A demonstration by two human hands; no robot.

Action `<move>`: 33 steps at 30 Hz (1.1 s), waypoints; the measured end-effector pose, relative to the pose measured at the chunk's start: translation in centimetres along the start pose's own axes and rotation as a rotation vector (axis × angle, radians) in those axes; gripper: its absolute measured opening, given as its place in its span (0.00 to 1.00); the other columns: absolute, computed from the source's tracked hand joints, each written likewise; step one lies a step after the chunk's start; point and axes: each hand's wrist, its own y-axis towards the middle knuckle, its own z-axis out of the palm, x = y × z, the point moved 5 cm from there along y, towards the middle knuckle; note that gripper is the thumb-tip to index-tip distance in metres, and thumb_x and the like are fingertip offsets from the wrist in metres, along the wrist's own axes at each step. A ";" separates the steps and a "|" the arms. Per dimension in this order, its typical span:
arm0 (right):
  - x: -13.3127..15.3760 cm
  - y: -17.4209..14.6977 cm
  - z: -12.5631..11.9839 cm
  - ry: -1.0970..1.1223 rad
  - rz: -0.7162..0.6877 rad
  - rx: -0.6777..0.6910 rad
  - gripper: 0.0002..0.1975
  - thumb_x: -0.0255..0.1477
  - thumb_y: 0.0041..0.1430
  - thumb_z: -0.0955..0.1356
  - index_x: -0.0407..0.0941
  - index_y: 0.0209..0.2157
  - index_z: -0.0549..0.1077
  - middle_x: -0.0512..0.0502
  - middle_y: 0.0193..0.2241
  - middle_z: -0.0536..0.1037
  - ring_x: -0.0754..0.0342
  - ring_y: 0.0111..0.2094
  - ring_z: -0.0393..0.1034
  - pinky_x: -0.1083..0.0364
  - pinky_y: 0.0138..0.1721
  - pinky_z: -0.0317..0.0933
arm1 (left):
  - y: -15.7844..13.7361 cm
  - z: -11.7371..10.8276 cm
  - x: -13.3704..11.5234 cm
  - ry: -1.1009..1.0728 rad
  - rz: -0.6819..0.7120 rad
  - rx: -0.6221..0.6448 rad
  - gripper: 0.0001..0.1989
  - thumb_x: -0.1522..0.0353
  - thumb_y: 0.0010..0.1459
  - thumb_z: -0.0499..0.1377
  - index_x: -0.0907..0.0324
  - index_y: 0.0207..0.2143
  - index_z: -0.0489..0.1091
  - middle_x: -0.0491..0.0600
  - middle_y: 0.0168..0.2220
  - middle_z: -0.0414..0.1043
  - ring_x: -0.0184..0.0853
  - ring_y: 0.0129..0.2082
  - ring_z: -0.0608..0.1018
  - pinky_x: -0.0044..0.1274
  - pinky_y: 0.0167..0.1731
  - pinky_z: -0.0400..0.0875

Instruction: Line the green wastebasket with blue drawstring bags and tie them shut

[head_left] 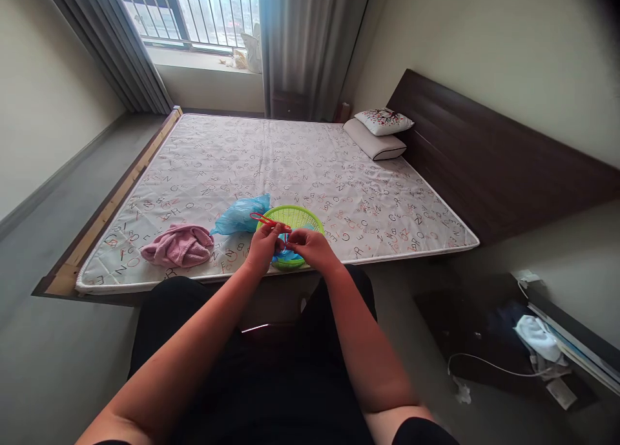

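My left hand [266, 243] is closed in a pinch on a thin red looped cord [261, 219], whose loop sticks out to the left. Close beside it, my right hand [309, 246] pinches the cord's other side, where a short red strand hangs between the fingers. Both hands are above a green plastic basket [314, 216] with a mesh wall. Blue plastic [287, 256] lies inside the basket, partly hidden by my hands. A filled blue plastic bag [237, 216] rests left of the basket, and a crumpled pink towel [179, 246] lies farther left.
The basket stands near the front edge of a letter-printed mattress [217, 154]. Two pillows [380, 138] lie by the dark headboard [465, 154]. At the right, a dark nightstand [460, 335] holds a cable and a white cloth [537, 336]. Curtains [310, 44] flank a barred window.
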 end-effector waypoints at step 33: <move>-2.0 -0.6 0.9 -0.222 0.019 -0.001 0.06 0.31 0.60 0.76 0.47 0.31 0.78 0.49 0.32 0.81 0.52 0.34 0.73 0.51 0.41 0.64 | -0.7 -0.7 -0.5 -0.282 -0.287 0.112 0.32 0.56 0.38 0.85 0.62 0.37 0.74 0.44 0.30 0.77 0.19 0.17 0.66 0.14 0.16 0.56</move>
